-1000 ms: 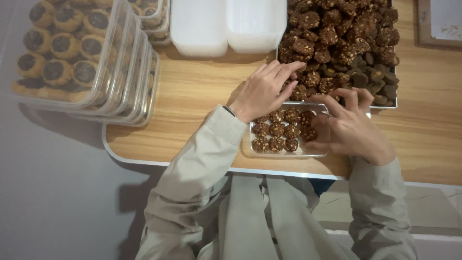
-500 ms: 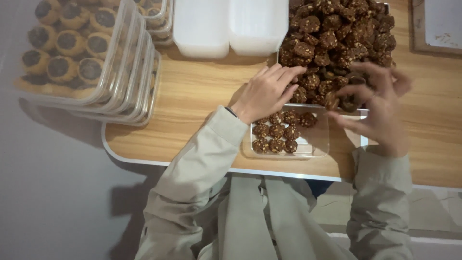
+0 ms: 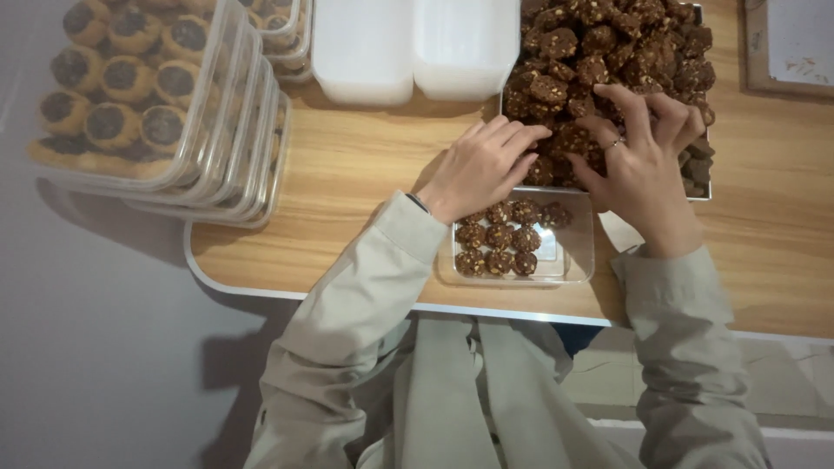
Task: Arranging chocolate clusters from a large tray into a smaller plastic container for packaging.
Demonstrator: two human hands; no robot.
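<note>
A metal tray (image 3: 699,193) heaped with dark brown nut-studded cookies (image 3: 599,43) stands at the back of the wooden table. My left hand (image 3: 482,165) rests at the tray's near left corner, fingers curled over the cookies there. My right hand (image 3: 647,161), a ring on one finger, reaches into the pile with fingers spread over several cookies. In front of the tray sits a small clear plastic box (image 3: 569,252), its left part filled with rows of the same cookies (image 3: 499,236). Whether either hand grips a cookie is hidden by the fingers.
Stacked clear boxes of round yellow cookies with dark centres (image 3: 139,95) stand at the left, overhanging the table's edge. Two white plastic containers (image 3: 413,43) sit behind my left hand. A framed board (image 3: 790,43) lies at the far right. The table's front edge (image 3: 347,295) runs close to my body.
My right hand has moved from the small clear box up into the cookie pile on the tray. My left hand has stayed at the tray's near corner.
</note>
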